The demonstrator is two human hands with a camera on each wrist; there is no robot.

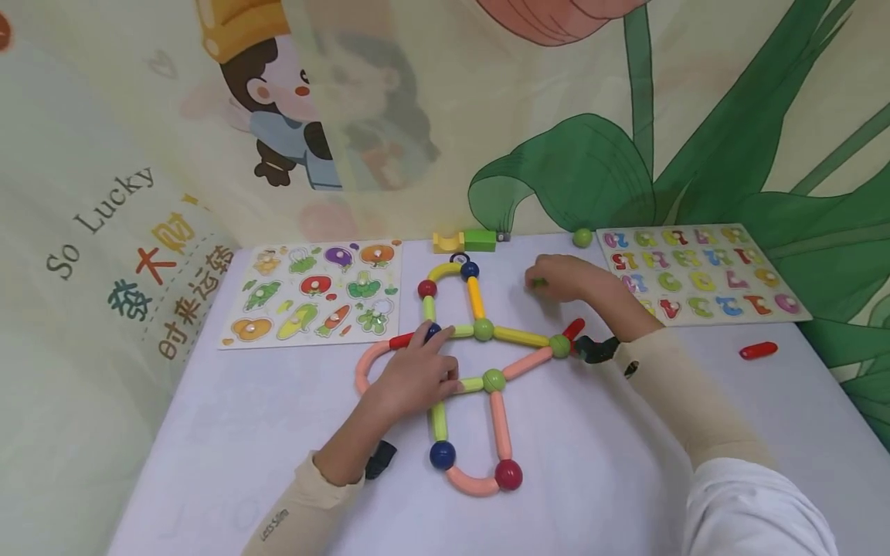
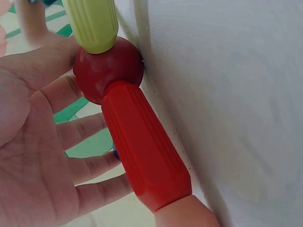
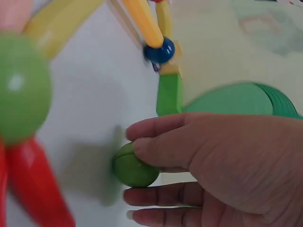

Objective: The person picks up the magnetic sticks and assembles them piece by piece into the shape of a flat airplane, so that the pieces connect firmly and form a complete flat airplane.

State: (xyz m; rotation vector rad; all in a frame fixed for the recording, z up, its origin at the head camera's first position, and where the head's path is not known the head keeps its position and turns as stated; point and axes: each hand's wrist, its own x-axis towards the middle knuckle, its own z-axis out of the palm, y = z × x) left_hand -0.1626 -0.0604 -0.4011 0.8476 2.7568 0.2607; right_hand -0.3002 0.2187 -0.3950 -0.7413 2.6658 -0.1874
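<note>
A butterfly-like figure of coloured rods and balls lies on the white cloth. My left hand (image 1: 417, 378) rests over its left middle, fingers fairly straight beside a navy ball (image 1: 433, 330). The left wrist view shows that hand's fingers (image 2: 90, 168) extended behind a red ball (image 2: 108, 71), a lime rod (image 2: 92, 23) and a red rod (image 2: 144, 146). Between thumb and fingers, my right hand (image 1: 566, 279) pinches a green ball (image 3: 135, 165) just above the cloth. Nearest to that hand in the figure is another green ball (image 1: 559, 346), joined to short red rods.
A vegetable puzzle board (image 1: 313, 297) lies at left, a number board (image 1: 702, 274) at right. At the back are a green block (image 1: 480, 241), a yellow block (image 1: 447, 242) and a loose green ball (image 1: 582, 238). One red rod (image 1: 758, 350) lies at right.
</note>
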